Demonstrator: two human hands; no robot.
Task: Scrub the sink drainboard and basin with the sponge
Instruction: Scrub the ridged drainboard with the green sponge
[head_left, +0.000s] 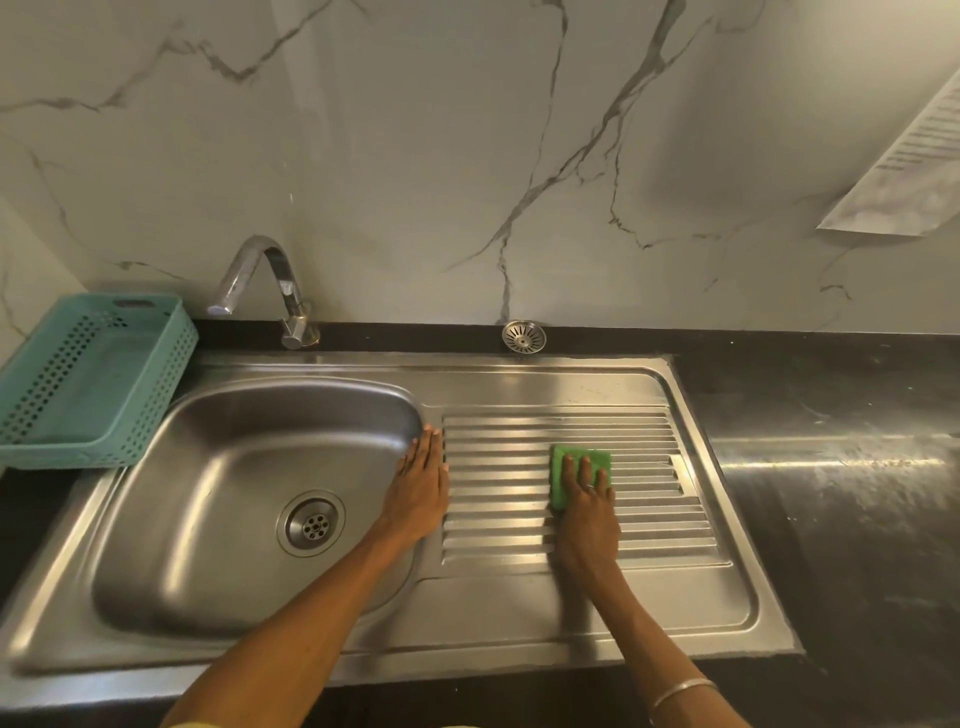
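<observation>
Steel drainboard (649, 384): one sponge (577, 464) under right hand (587, 512) fingers pressed flat; left hand (420, 486) flat.

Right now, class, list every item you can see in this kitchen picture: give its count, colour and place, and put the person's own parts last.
sponge: one, green, on the ridged drainboard under the right hand
drainboard: one, steel, right of the basin
basin: one, steel, left half of the sink
tap: one, chrome, behind the basin
loose strainer: one, steel, on the dark ledge behind the drainboard
basket: one, teal, left of the sink
printed sheet: one, white, on the marble wall, upper right
countertop: one, dark, right of the sink
left hand: flat on the basin's right rim
right hand: pressing the sponge; bangle on its wrist
</observation>
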